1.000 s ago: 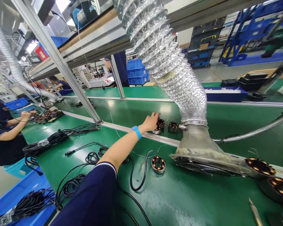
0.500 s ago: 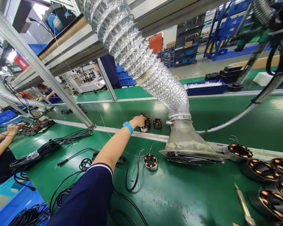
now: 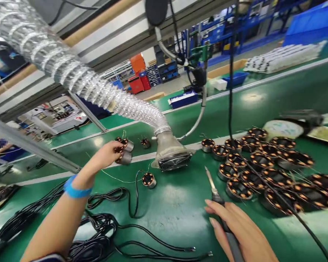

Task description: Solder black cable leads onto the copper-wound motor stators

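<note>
My left hand (image 3: 106,155), a blue band at its wrist, reaches to the rail across the bench. Its fingers close on a motor stator (image 3: 125,158) with copper windings, tipped on its side. A second tipped stator (image 3: 128,145) touches it; whether the hand grips that one too is hard to tell. My right hand (image 3: 235,227) is wrapped around the dark handle of a soldering iron (image 3: 212,183), its metal tip pointing up and away. Between the hands, a single stator (image 3: 149,180) sits on the green bench beside a black cable's end. Another stator (image 3: 145,143) stands beyond the rail.
A fume hood (image 3: 172,153) on a silver duct (image 3: 98,89) stands mid-bench. Many stators (image 3: 262,160) crowd the right side, crossed by a hanging black cord (image 3: 231,72). Coiled black cables (image 3: 98,233) lie at the lower left. A metal post (image 3: 35,145) slants at the left.
The view has swung right. My right hand has come into view around the soldering iron. The stators at my left hand now lie tipped over.
</note>
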Demonstrator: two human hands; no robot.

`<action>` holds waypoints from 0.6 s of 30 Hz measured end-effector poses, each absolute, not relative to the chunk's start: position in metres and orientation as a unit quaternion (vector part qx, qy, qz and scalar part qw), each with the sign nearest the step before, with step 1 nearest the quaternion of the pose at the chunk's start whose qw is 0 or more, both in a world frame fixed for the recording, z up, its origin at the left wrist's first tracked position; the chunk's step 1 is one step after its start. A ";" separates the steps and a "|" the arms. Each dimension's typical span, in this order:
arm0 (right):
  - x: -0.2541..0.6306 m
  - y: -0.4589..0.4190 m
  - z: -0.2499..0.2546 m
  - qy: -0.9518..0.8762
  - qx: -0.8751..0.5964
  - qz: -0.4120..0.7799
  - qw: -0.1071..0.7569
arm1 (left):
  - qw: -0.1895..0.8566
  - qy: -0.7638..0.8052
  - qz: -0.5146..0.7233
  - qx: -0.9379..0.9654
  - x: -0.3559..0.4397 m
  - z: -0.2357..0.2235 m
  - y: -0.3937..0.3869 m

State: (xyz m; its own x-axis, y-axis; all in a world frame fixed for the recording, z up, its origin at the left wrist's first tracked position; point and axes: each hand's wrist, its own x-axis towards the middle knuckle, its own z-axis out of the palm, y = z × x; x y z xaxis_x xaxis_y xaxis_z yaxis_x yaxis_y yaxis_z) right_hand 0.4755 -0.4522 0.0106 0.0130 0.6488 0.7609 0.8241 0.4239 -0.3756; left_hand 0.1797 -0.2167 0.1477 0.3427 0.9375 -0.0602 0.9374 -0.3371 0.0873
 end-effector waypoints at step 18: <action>0.505 -0.462 0.003 -0.437 -0.526 -0.151 0.714 | 0.033 0.190 -0.101 0.976 0.420 0.046 -0.332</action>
